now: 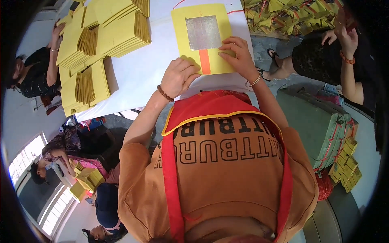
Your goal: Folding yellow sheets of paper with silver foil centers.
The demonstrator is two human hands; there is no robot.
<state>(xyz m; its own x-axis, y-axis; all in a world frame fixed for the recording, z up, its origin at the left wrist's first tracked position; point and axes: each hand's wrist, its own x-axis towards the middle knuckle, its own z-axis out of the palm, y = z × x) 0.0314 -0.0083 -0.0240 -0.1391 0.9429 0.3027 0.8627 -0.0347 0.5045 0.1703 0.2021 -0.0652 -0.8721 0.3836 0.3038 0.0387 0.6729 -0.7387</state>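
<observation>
A yellow paper sheet (222,65) with a silver square and an orange strip below it lies before me on the white-covered table. At its lower left edge, my left hand (178,77) is closed, its curled fingers and thumb on the paper's edge. My right hand (239,56) rests on the sheet's right side, fingers apart and slightly bent, beside the silver square. The underside of the sheet is hidden, so I cannot tell whether it is a single layer.
Stacks of folded yellow paper (121,36) stand on the table's left. Beyond its far right lies a heap of yellow and red paper pieces (291,18). Large green wrapped bundles (310,121) sit at the right, near a person (324,56). Other people are at the left.
</observation>
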